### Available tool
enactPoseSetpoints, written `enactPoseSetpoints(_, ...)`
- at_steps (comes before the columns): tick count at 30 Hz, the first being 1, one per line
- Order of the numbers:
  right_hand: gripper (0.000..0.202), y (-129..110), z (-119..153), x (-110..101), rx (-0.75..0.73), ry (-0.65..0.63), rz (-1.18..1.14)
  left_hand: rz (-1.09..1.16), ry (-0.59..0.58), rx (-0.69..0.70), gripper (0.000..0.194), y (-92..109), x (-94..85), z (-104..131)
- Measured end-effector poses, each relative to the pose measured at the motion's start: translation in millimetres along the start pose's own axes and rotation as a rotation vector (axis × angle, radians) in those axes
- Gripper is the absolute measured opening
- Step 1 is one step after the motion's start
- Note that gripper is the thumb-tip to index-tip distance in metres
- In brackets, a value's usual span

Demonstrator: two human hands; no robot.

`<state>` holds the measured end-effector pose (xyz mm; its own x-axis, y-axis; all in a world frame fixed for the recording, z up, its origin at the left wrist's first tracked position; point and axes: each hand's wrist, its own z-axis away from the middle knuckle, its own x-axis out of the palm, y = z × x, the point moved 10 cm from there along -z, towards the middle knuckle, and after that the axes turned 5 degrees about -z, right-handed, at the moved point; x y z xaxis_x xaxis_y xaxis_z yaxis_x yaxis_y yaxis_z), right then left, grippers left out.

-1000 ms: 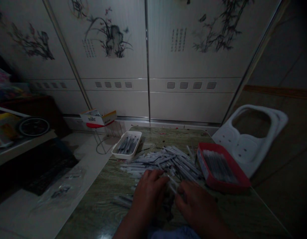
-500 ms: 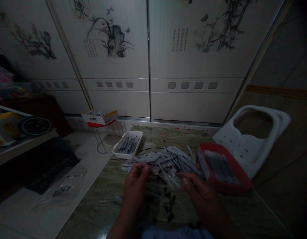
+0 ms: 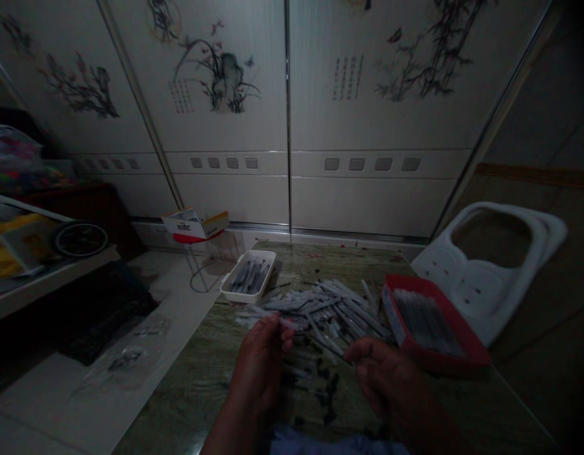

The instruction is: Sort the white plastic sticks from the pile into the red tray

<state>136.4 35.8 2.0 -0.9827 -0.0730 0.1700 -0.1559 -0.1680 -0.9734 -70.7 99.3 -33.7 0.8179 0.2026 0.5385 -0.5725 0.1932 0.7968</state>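
Observation:
Dim light blurs the fine detail. My left hand (image 3: 261,354) is closed at the near edge of a pile of translucent and dark thin tubes (image 3: 315,303); what its fingers pinch is too small to name. To the right, my right hand (image 3: 384,376) has its thumb and fingers pressed together, with a dark thin tip showing at them that I cannot make out. Small black pieces (image 3: 327,392) lie on the table between the hands, beside a few thin tubes. A white tray (image 3: 225,294) and a red basket (image 3: 467,363) hold more tubes.
The green table (image 3: 188,373) carries everything near the hands. A white folded plastic chair (image 3: 510,297) stands behind the red basket. At the left are a red stool (image 3: 192,239) bearing an open box (image 3: 182,226), and a shelf (image 3: 59,268) with a dark wheel.
The whole view has shifted slightly, so the scene sits a little further right. My right hand has moved slightly down and right; my left hand's fingers have curled in more.

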Motion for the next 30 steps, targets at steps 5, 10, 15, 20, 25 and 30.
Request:
enactPoseSetpoints(5,0.033,2,0,5,0.007,-0.045,0.018,0.004,-0.009,-0.015,0.016,-1,2.2,2)
enactPoseSetpoints(10,0.033,2,0,5,0.012,-0.047,0.032,-0.036,-0.074,-0.028,0.017,-5,13.6,5)
enactPoseSetpoints(15,0.027,3,-4,6,-0.001,-0.041,0.027,-0.047,-0.101,-0.076,0.019,-12,25.8,16)
enactPoseSetpoints(20,0.026,3,-7,11,-0.022,-0.093,-0.150,-0.044,-0.142,-0.168,0.019,-25,36.4,26)
enactPoseSetpoints(25,0.030,2,-4,10,0.004,-0.089,-0.243,0.028,-0.171,-0.241,0.018,-33,41.8,33)
enactPoseSetpoints(30,0.051,1,-7,13,-0.033,-0.087,0.001,0.067,-0.261,-0.302,0.018,-40,51.4,42)
